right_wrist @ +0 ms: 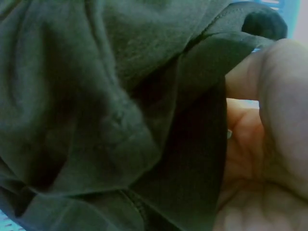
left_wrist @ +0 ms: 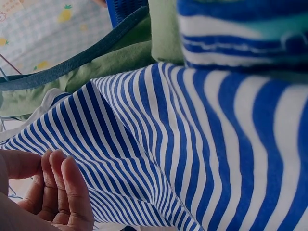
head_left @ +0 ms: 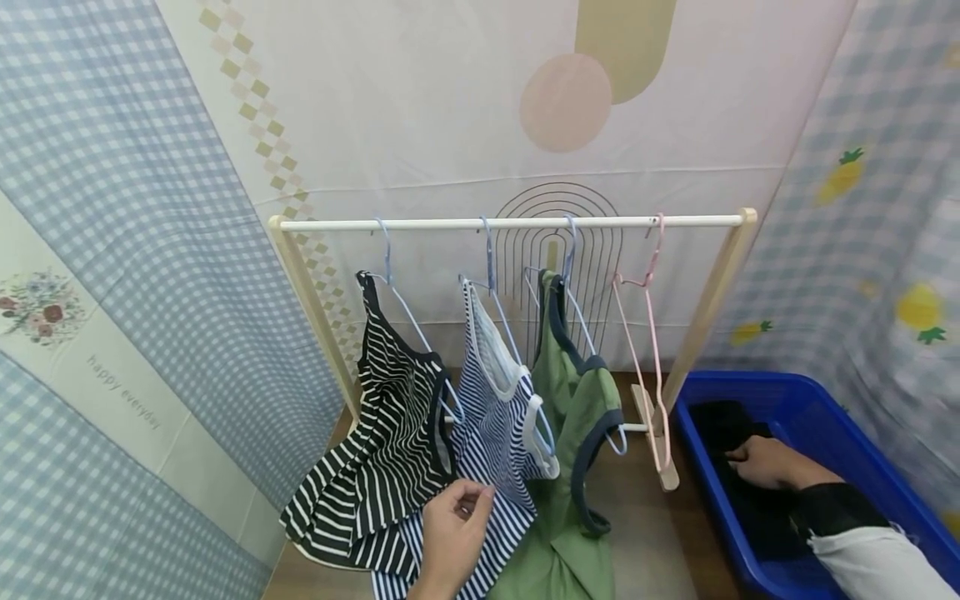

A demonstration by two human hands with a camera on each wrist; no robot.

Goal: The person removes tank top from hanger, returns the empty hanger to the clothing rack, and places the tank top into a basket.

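My right hand (head_left: 768,462) reaches into a blue basket (head_left: 757,382) and pinches black cloth (head_left: 722,421). In the right wrist view the dark cloth (right_wrist: 77,115) fills most of the picture, its edge passing between thumb and fingers; what kind of garment it is cannot be told. My left hand (head_left: 453,533), fingers loosely bent and holding nothing, hovers before a blue-and-white striped tank top (head_left: 487,425). A black-and-white striped tank top (head_left: 390,425) hangs left of it, a green tank top with dark trim (head_left: 573,417) to its right. All three are on blue hangers.
A bare pink hanger (head_left: 654,333) hangs at the right end of the rack's white rail (head_left: 442,224). The rack's wooden posts (head_left: 708,312) stand on a brown tabletop (head_left: 637,517), with the basket close on the right. Printed cloths (head_left: 420,100) enclose the back and sides.
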